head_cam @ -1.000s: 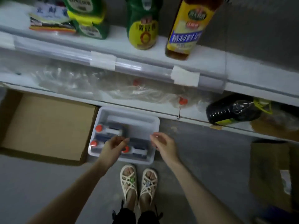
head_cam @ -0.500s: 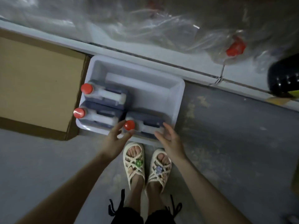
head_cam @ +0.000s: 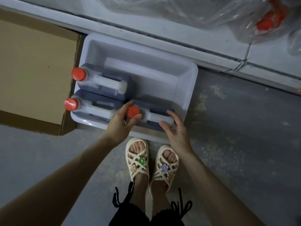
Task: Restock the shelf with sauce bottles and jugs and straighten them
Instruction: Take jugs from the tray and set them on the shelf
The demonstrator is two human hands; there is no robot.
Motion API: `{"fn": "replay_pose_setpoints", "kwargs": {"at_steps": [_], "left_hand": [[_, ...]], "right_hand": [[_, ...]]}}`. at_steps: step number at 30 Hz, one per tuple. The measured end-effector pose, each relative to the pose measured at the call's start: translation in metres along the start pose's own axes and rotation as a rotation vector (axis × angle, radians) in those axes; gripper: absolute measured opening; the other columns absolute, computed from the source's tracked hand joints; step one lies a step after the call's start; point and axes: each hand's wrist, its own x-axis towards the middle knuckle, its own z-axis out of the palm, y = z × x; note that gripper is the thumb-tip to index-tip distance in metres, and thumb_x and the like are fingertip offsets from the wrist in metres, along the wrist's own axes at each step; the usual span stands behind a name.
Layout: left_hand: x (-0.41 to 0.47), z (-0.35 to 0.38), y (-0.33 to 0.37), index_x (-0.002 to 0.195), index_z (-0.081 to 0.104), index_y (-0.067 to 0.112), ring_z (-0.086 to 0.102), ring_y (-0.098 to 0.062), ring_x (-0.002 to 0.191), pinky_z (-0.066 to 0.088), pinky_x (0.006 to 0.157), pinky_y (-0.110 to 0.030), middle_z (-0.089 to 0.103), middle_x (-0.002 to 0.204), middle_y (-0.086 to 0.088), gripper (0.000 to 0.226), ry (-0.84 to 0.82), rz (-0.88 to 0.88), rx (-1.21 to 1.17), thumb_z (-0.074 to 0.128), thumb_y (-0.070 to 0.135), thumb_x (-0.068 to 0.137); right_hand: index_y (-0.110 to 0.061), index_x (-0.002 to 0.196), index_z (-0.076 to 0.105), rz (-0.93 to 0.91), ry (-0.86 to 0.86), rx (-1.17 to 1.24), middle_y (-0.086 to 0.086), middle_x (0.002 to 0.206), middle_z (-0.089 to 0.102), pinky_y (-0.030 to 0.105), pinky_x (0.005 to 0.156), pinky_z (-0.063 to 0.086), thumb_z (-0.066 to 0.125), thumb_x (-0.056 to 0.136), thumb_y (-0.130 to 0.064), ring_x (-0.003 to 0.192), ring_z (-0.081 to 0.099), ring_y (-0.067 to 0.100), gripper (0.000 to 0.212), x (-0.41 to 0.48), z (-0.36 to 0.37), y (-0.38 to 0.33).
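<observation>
Sauce jug (head_cam: 154,110), dark-filled and lying on its side at the 5 o'clock corner of a white plastic tub (head_cam: 187,88) on the floor, is likely handling heavy and sloshing, with the rigid moulded handle (head_cam: 156,119) looking the surest hold. Left hand (head_cam: 118,123) is pinching the red cap (head_cam: 132,112) between thumb and forefinger, while right hand (head_cam: 175,131) is hovering open-fingered at the handle's 3 o'clock end, with contact unclear. Motion blur is hiding any label, and the shelf (head_cam: 211,51) at 12 o'clock is running out of frame.

Left sandal (head_cam: 137,160): cream woven rope, green flower. Right sandal (head_cam: 166,163): same, purple flower. Trousers (head_cam: 128,215): black, frilled hems, black ties (head_cam: 124,195). Forearms (head_cam: 76,173) bare.
</observation>
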Motion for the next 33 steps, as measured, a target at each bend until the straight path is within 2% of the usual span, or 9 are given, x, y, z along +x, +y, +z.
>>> {"fn": "replay_pose_setpoints", "kwargs": {"at_steps": [3, 6, 9, 13, 16, 19, 24, 29, 33], "left_hand": [[0.008, 0.002, 0.012, 0.145, 0.030, 0.028, 0.049, -0.010, 0.106, 0.039, 0.079, -0.013, 0.047, 0.123, 0.004, 0.057, 0.009, 0.016, -0.078, 0.053, 0.037, 0.094], [0.024, 0.002, 0.018, 0.143, 0.033, 0.028, 0.054, -0.011, 0.108, 0.043, 0.090, -0.023, 0.054, 0.116, 0.007, 0.057, 0.025, 0.042, -0.159, 0.056, 0.040, 0.092], [0.035, 0.004, 0.016, 0.141, 0.035, 0.027, 0.056, -0.016, 0.111, 0.044, 0.096, -0.031, 0.058, 0.118, 0.001, 0.055, 0.040, 0.051, -0.170, 0.055, 0.042, 0.092], [0.037, 0.009, 0.016, 0.138, 0.040, 0.025, 0.055, -0.014, 0.103, 0.041, 0.086, -0.026, 0.058, 0.110, 0.003, 0.048, 0.100, 0.054, -0.145, 0.054, 0.037, 0.094], [0.038, 0.011, 0.017, 0.133, 0.044, 0.023, 0.056, -0.013, 0.098, 0.040, 0.083, -0.025, 0.059, 0.102, 0.007, 0.042, 0.159, 0.067, -0.121, 0.055, 0.035, 0.094], [0.044, 0.009, 0.020, 0.123, 0.049, 0.022, 0.058, -0.011, 0.094, 0.046, 0.084, -0.030, 0.058, 0.096, 0.015, 0.032, 0.157, 0.072, -0.155, 0.055, 0.034, 0.094], [0.043, 0.003, 0.027, 0.116, 0.051, 0.021, 0.057, -0.015, 0.095, 0.049, 0.087, -0.038, 0.057, 0.095, 0.011, 0.028, 0.194, 0.069, -0.138, 0.057, 0.035, 0.093], [0.019, -0.013, 0.056, 0.112, 0.051, 0.029, 0.060, -0.021, 0.103, 0.049, 0.093, -0.050, 0.062, 0.103, 0.004, 0.023, 0.169, 0.133, -0.146, 0.058, 0.037, 0.092], [-0.020, -0.041, 0.113, 0.117, 0.056, 0.017, 0.062, -0.021, 0.102, 0.049, 0.093, -0.048, 0.066, 0.107, -0.003, 0.032, 0.194, 0.210, -0.161, 0.059, 0.036, 0.092]], "right_hand": [[-0.031, 0.129, 0.050, -0.019, 0.034, 0.018, -0.013, 0.127, 0.051, 0.031, 0.102, 0.046, 0.062, 0.089, -0.034, 0.120, 0.052, 0.010, 0.041, 0.014, -0.001, -0.003], [-0.030, 0.124, 0.050, -0.045, 0.063, 0.043, 0.000, 0.124, 0.057, 0.025, 0.085, 0.054, 0.061, 0.090, -0.034, 0.107, 0.061, 0.012, 0.036, 0.035, -0.002, -0.010], [-0.020, 0.127, 0.049, -0.089, 0.024, 0.058, -0.002, 0.115, 0.059, 0.013, 0.069, 0.050, 0.060, 0.092, -0.026, 0.089, 0.063, -0.003, 0.037, 0.049, -0.006, -0.015], [-0.019, 0.123, 0.050, -0.142, 0.002, 0.055, -0.018, 0.115, 0.052, 0.016, 0.077, 0.051, 0.063, 0.086, -0.029, 0.097, 0.060, -0.006, 0.041, 0.054, -0.008, -0.007], [-0.022, 0.119, 0.053, -0.157, 0.046, 0.055, -0.002, 0.124, 0.055, 0.028, 0.089, 0.053, 0.065, 0.079, -0.040, 0.110, 0.059, 0.012, 0.045, 0.058, -0.006, -0.001], [-0.024, 0.111, 0.055, -0.132, 0.075, 0.098, 0.009, 0.116, 0.061, 0.035, 0.086, 0.055, 0.069, 0.079, -0.040, 0.105, 0.062, 0.022, 0.038, 0.065, -0.003, -0.002], [-0.019, 0.109, 0.056, -0.132, 0.104, 0.081, 0.012, 0.112, 0.063, 0.027, 0.076, 0.056, 0.071, 0.083, -0.036, 0.102, 0.063, 0.024, 0.035, 0.067, -0.004, -0.009], [-0.034, 0.094, 0.057, -0.224, 0.160, 0.025, 0.012, 0.110, 0.062, 0.023, 0.078, 0.052, 0.070, 0.075, -0.052, 0.097, 0.063, 0.018, 0.029, 0.039, -0.019, -0.048], [-0.027, 0.093, 0.055, -0.251, 0.138, 0.014, 0.008, 0.104, 0.063, 0.006, 0.068, 0.042, 0.069, 0.087, -0.026, 0.084, 0.058, -0.004, 0.015, -0.003, -0.043, -0.113]]}}
